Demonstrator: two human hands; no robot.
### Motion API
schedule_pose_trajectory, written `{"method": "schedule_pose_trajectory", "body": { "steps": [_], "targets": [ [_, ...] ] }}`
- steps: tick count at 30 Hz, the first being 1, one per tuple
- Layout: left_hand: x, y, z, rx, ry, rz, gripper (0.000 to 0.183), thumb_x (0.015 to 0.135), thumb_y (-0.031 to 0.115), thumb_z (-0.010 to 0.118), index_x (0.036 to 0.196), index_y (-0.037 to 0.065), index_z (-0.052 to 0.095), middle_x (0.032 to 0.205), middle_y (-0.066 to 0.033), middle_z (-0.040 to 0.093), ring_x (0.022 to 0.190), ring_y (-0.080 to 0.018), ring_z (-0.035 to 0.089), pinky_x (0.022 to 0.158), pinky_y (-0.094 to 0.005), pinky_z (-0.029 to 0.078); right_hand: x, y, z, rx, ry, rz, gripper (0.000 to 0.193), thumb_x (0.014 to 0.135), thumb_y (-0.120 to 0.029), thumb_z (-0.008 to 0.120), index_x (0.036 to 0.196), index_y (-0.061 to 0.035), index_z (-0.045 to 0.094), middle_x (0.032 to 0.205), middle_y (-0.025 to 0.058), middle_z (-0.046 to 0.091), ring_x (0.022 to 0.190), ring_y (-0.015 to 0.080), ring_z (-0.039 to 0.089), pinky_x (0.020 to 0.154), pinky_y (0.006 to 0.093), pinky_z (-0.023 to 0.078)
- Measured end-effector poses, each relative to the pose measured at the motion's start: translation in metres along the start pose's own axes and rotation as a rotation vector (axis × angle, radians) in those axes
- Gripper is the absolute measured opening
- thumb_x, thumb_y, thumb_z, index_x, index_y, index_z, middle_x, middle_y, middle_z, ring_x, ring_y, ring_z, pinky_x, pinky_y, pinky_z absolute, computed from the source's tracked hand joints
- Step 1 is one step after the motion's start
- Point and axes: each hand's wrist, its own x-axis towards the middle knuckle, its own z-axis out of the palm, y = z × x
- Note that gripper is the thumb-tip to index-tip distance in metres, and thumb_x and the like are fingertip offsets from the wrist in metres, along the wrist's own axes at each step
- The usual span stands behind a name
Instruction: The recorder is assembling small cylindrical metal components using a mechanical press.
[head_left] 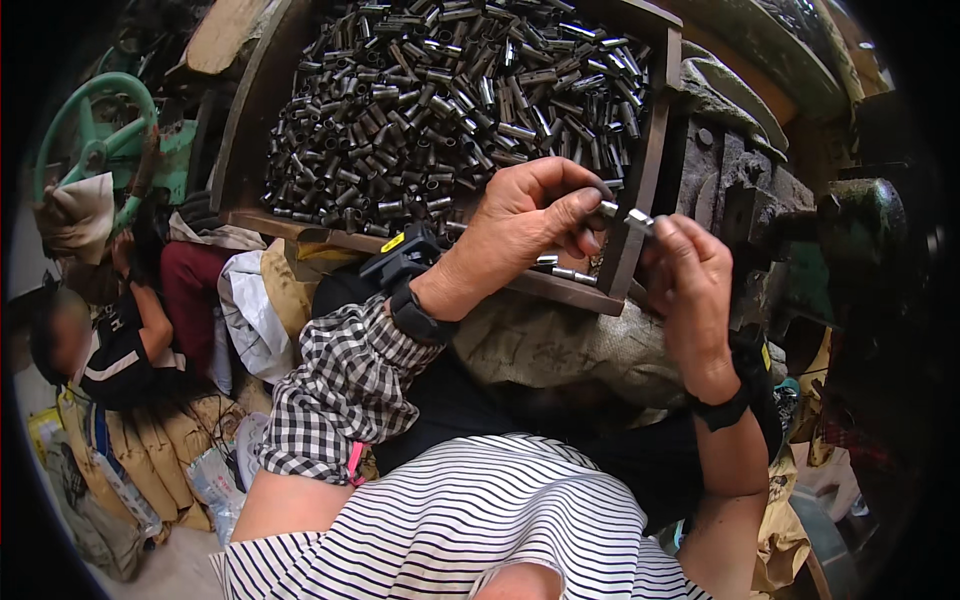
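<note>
metal pieces (608, 208) (640, 219) sit pinched in both hands (530, 215) (698, 280), just apart.

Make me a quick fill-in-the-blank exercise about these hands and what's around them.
1. The right hand pinches a small piece made of ____.
2. The arm of the left hand wears a checkered sleeve in white and ____.
3. The handwheel at far left is painted ____.
4. The white shirt has dark ____.

Missing words: metal; black; green; stripes.
</note>
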Motion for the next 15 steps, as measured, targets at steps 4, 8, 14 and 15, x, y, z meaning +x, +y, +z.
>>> {"method": "schedule_pose_trajectory", "body": {
  "steps": [4,8,14,15],
  "targets": [
    [-0.001,-0.004,-0.004,0.071,0.013,-0.031,0.022,0.091,0.014,0.058,0.105,-0.002,0.056,0.087,-0.0061,0.062,0.069,-0.0105,0.062,0.062,-0.0228,0.054,0.005,0.003,-0.006,0.085,-0.069,0.035,0.03,0.092,-0.026,0.055,0.072,-0.0044,0.055,0.059,-0.0042,0.048,0.045,-0.0011,0.036,0.037,0.0156,0.023],
    [-0.001,-0.003,0.001,0.035,-0.019,-0.033,0.022,0.09,0.013,0.058,0.105,-0.003,0.056,0.087,-0.0064,0.062,0.069,-0.0103,0.062,0.063,-0.0225,0.053,0.007,0.01,-0.006,0.157,-0.127,0.079,0.027,0.091,-0.026,0.056,0.076,-0.0039,0.057,0.062,-0.0028,0.051,0.044,-0.0008,0.036,0.036,0.0157,0.024],
    [-0.002,-0.006,0.001,0.081,-0.02,-0.002,0.022,0.09,0.012,0.058,0.105,-0.004,0.057,0.087,-0.007,0.062,0.071,-0.0109,0.062,0.065,-0.023,0.054,0.007,0.009,-0.003,0.256,-0.116,0.132,0.027,0.091,-0.024,0.054,0.074,-0.0034,0.057,0.057,-0.0022,0.049,0.04,0.0007,0.034,0.034,0.0172,0.024],
    [-0.002,-0.006,0.002,0.075,-0.019,0.007,0.022,0.09,0.012,0.058,0.105,-0.004,0.057,0.087,-0.0071,0.062,0.071,-0.0109,0.062,0.065,-0.023,0.054,0.007,0.011,-0.004,0.257,-0.116,0.133,0.027,0.091,-0.024,0.054,0.074,-0.0034,0.057,0.057,-0.0022,0.049,0.04,0.0007,0.034,0.034,0.0172,0.024]
  ]
}}
